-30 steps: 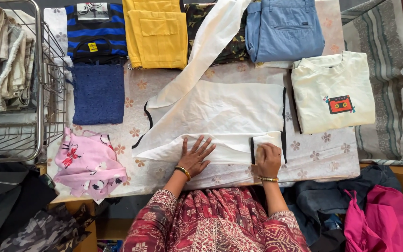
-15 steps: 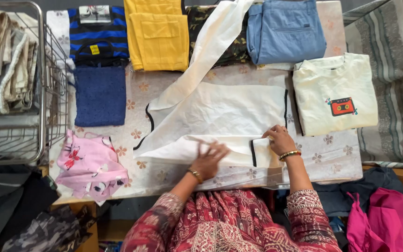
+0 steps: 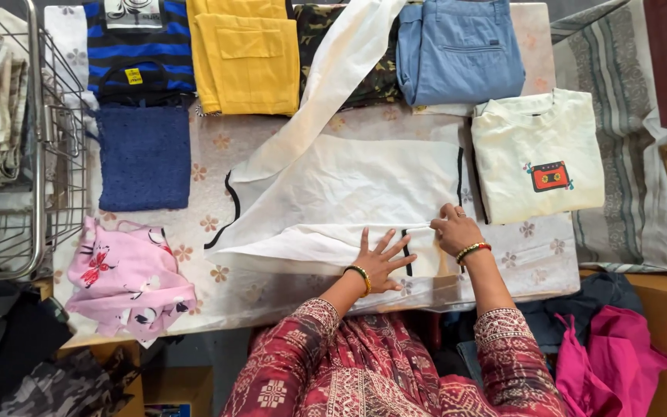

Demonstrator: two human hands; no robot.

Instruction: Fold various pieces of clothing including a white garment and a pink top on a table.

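Note:
A white garment with black trim [image 3: 349, 185] lies spread on the table, one long sleeve [image 3: 333, 85] reaching up toward the far edge. My left hand [image 3: 380, 261] rests flat on its folded near edge, fingers spread. My right hand [image 3: 453, 229] pinches the fabric at the fold near the black side stripe. Both wrists wear bangles.
Folded clothes surround it: a white printed T-shirt [image 3: 538, 158], blue trousers [image 3: 461, 50], a yellow garment [image 3: 245, 54], a striped blue top [image 3: 137, 46], a dark blue knit piece [image 3: 144, 158], a pink printed garment [image 3: 129, 278]. A wire basket [image 3: 17, 154] stands left. Pink cloth [image 3: 611, 355] lies lower right.
My left hand slid right along the near fold and now lies flat. My right hand moved up and right on the fabric edge, then settled. The fold looks flatter.

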